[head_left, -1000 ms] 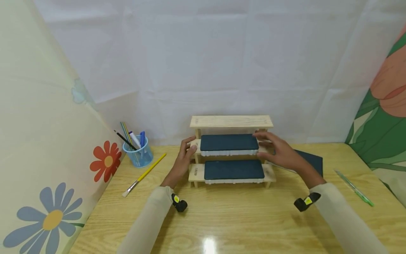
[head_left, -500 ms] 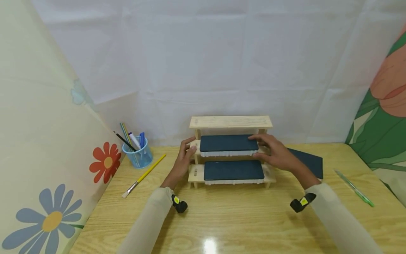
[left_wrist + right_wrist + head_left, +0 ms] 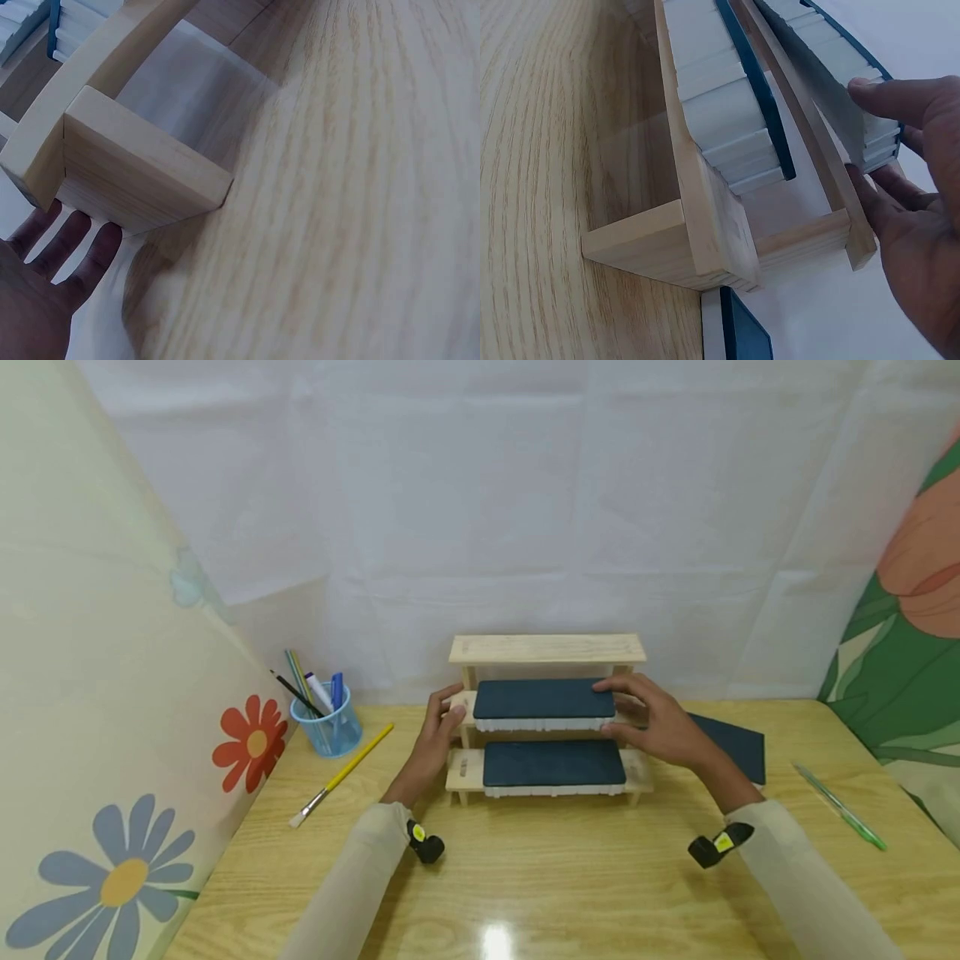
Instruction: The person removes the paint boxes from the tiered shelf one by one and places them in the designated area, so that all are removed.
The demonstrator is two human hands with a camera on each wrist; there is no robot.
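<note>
Head view shows us the right hand grasping the right end of the upper box, thumb against its front and a fingertip on its top; the box stretches leftward from that grip, along the middle shelf of the rack. Right wrist view gives us its underside at the gripped end, but we cannot tell how much touches the shelf. At the shelf's left end the left hand touches the rack; whether it grips or merely rests, we cannot tell. A second ago we saw the right hand spread wider at the box's end; now it has closed in, while the left hand has stayed put. The lower box lies on the bottom shelf. Near the table's back left corner we see a cup, a brush just beside it, and toward the right edge a pen.
</note>
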